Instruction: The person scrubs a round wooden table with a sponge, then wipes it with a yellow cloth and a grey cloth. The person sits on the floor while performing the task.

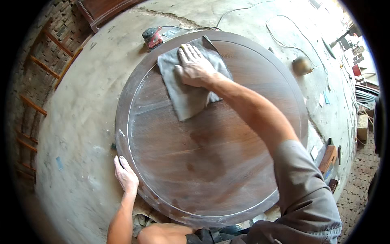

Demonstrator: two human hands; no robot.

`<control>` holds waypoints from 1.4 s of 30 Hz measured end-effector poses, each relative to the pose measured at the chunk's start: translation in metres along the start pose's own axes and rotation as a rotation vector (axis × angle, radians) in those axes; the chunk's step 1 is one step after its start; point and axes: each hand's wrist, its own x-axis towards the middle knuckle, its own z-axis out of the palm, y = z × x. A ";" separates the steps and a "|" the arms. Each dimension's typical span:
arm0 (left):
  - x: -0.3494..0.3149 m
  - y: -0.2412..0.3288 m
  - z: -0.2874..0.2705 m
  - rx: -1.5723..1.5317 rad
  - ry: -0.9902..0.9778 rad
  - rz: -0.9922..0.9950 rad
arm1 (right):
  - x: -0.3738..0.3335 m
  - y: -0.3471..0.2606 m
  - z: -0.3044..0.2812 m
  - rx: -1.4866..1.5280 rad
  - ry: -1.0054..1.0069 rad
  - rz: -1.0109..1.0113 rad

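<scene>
A large round dark-wood tabletop (227,162) fills the middle of the view, with a groove near its rim and pale dust over much of it. My right hand (195,67) lies flat, fingers somewhat spread, on a grey cloth (185,101) at the far left part of the top. The cloth is spread out with its edges loose. At the near left rim, my left hand (126,175) grips the tabletop's edge; some of its fingers are hidden. White dust coats both hands. Darker, damp-looking patches (201,138) mark the wood near the centre.
A red and black power sander (152,38) sits on the concrete floor (85,118) just beyond the rim, its cable trailing away. To the right are a rounded metal pot-like object (302,66) with a hose and an orange-brown box (328,158). Wooden frames (50,67) stand at far left.
</scene>
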 end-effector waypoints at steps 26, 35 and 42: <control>-0.005 -0.006 -0.013 -0.047 0.065 -0.025 | -0.054 0.163 -0.024 -0.491 -0.216 0.078; 0.000 0.005 0.000 -0.089 0.051 -0.003 | 0.067 0.068 0.010 -0.232 -0.292 0.230; -0.007 -0.007 -0.014 -0.072 0.022 -0.074 | -0.001 0.125 0.003 -0.315 -0.262 0.051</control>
